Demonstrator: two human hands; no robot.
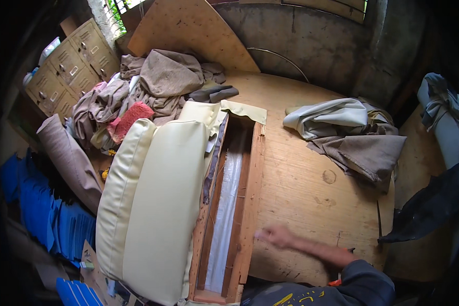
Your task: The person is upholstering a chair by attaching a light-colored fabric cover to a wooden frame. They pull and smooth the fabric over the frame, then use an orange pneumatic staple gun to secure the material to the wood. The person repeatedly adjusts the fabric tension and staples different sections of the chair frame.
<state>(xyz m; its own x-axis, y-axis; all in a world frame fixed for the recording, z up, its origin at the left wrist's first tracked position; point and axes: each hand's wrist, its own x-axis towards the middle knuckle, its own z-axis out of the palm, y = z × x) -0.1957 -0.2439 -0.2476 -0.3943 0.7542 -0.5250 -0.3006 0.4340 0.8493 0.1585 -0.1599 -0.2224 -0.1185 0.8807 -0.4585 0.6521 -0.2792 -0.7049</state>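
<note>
My right hand (pixel 276 235) reaches in from the lower right over the plywood table. Its fingers are curled together, somewhat blurred, beside the wooden frame (pixel 248 224) of an upholstered seat piece. A small pale spot shows at the fingertips; what it is I cannot make out. Cream padded cushions (pixel 160 204) cover the left side of the piece, with a cream flap (pixel 245 110) folded over its far end. Within the open frame runs a strip of translucent sheeting (pixel 223 219). My left hand is out of sight.
Brown cloth (pixel 171 74) is heaped at the far left, near metal lockers (pixel 69 71). Grey and brown fabric (pixel 349 132) lies on the table's right side. A fabric roll (pixel 69 158) leans left, beside blue sheets (pixel 61 224). Something orange (pixel 335 282) shows by my sleeve.
</note>
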